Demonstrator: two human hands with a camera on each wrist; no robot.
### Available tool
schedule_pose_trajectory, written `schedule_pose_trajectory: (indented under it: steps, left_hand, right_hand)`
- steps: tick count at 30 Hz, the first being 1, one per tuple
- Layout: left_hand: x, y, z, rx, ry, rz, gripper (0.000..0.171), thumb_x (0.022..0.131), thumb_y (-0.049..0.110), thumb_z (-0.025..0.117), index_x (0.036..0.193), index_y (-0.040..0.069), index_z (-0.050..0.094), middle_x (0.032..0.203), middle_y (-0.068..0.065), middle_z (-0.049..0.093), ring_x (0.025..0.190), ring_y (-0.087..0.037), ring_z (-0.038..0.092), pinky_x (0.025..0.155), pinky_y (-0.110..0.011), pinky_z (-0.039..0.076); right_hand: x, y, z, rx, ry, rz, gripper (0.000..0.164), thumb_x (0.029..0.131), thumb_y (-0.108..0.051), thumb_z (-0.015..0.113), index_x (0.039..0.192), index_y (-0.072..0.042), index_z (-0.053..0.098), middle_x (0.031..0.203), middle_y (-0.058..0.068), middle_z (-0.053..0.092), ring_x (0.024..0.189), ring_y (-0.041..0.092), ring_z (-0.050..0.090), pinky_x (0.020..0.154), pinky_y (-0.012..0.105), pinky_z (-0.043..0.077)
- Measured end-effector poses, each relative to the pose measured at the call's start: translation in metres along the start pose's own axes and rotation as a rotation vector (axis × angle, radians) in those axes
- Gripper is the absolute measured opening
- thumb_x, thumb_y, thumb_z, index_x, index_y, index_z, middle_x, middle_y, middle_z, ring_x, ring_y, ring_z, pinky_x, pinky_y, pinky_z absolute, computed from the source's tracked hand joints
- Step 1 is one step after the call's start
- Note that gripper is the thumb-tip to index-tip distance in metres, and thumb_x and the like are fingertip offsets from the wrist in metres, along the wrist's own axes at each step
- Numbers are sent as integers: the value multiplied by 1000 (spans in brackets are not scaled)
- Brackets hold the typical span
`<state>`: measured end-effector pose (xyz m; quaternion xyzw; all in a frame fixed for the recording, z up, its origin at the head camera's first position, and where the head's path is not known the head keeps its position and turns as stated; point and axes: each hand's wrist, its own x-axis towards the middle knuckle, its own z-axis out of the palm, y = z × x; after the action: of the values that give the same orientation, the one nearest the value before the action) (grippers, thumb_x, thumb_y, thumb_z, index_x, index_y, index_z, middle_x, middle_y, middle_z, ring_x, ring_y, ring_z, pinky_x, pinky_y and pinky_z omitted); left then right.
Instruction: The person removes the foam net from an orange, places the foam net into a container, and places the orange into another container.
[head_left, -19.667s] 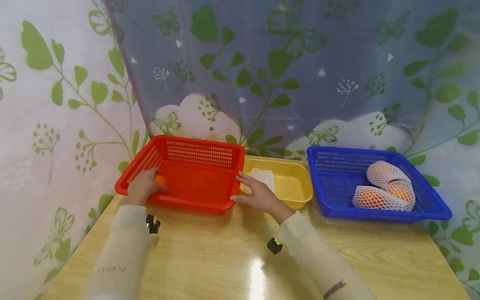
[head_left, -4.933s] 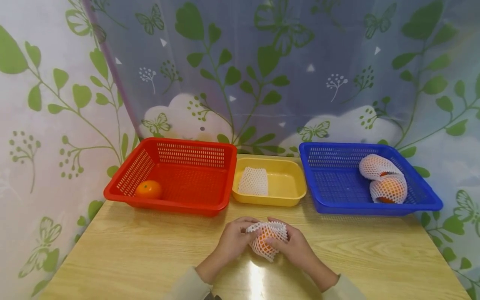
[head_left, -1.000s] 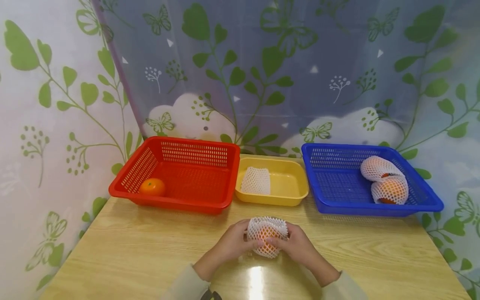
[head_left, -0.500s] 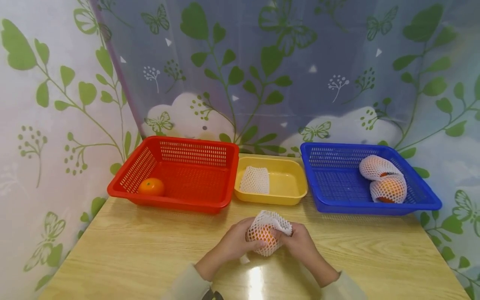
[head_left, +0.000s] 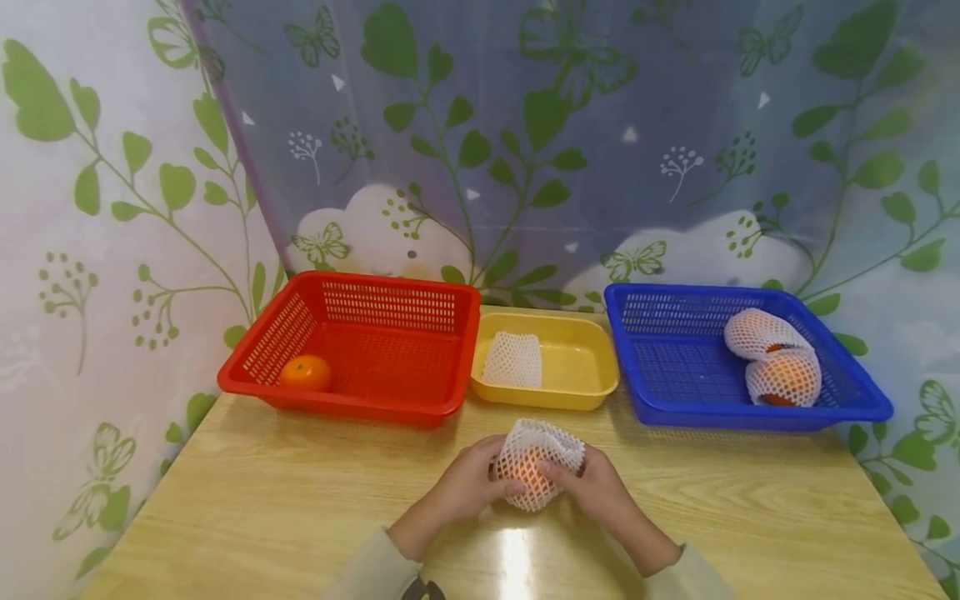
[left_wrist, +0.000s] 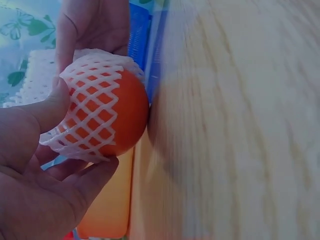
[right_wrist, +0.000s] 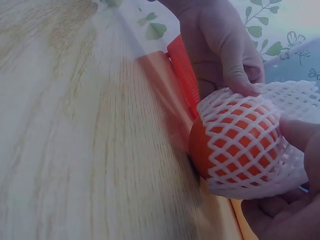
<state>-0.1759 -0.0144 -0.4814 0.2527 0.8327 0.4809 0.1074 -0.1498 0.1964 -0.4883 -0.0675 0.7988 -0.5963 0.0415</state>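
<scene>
An orange fruit (left_wrist: 134,112) sits inside a white foam net (head_left: 542,435), midway between the left and right edges of the worktop (head_left: 300,483), its bare underside at or just above the wood. Your left hand (head_left: 472,481) grips it through the mesh, thumb and fingers on opposite sides, probably to steady it; your right hand (head_left: 602,487) holds the net towards its loose end, apparently against slipping. Along the back edge stand a red basket (head_left: 390,362) towards the left corner, an unwrapped orange (head_left: 306,373) in its near left corner; a yellow tray (head_left: 576,367), a flat net (head_left: 513,361) at its left end; and a blue basket (head_left: 667,362) towards the right corner, two netted fruits (head_left: 786,377) along its right side. No brand or writing is readable
</scene>
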Motion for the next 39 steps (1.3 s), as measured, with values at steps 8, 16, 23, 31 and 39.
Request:
schedule_pose_trajectory:
  steps: [8,16,23,31,39]
  left_hand:
    - [2,1,-1,43,20,-40,41,84,22,76,120,6,65,114,-5,66,107,-19,60,93,-37,49]
    - [0,-3,-4,137,46,-54,24,86,24,74,105,10,72,101,0,72,97,-16,65,90,-40,51]
    - [-2,-5,-5,78,2,-45,52,84,33,75,129,9,61,128,-6,63,123,-25,55,106,-47,40]
    - [-1,-3,-4,39,-22,23,60,82,31,79,134,13,55,130,-1,61,124,-20,52,109,-45,37]
    - [0,-2,-3,40,-27,12,56,81,32,79,129,13,58,118,2,64,109,-13,58,97,-36,47]
  right_hand:
    - [-3,1,-2,-69,-68,-8,58,83,-21,78,129,5,54,122,18,64,114,31,59,99,40,47]
    - [-2,4,0,-109,-70,-31,59,82,-24,79,130,1,54,114,10,67,104,20,62,91,32,50]
    - [-4,2,-2,-120,-78,-51,54,85,-25,77,127,0,57,115,9,67,106,20,62,92,30,49]
    - [-5,1,-3,-144,-91,-112,48,86,-24,75,123,2,61,116,11,68,112,27,60,99,41,46]
    - [-3,3,-2,-145,-67,-120,43,85,-24,75,120,-1,64,113,7,70,108,21,63,94,33,50]
